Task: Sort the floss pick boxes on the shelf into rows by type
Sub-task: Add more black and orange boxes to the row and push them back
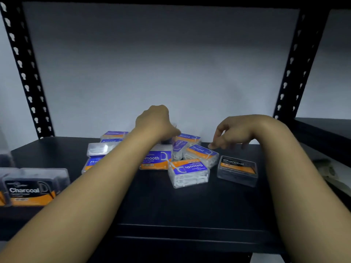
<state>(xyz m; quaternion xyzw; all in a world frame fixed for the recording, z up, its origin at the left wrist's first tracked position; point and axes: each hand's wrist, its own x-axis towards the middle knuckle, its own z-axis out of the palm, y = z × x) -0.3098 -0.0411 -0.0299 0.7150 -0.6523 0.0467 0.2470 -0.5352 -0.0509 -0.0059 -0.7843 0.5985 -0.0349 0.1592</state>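
Several clear floss pick boxes lie jumbled on the black shelf (171, 205). Purple-labelled Smooth boxes (189, 172) (155, 160) and Round boxes (202, 153) (188, 137) fill the middle. A dark Charcoal box (237, 169) lies alone at the right, and more Charcoal boxes (30, 188) stand at the front left. My left hand (156, 123) reaches into the back of the pile with curled fingers; something dark sits under it, and what it holds is hidden. My right hand (233, 133) hovers just behind the near Round box, fingers loosely bent down, holding nothing.
Black perforated uprights (24, 73) (302, 59) frame the shelf, with a grey wall (161, 63) behind. Another shelf (322, 128) continues to the right. A clear box (100, 149) with no label showing lies at the left of the pile.
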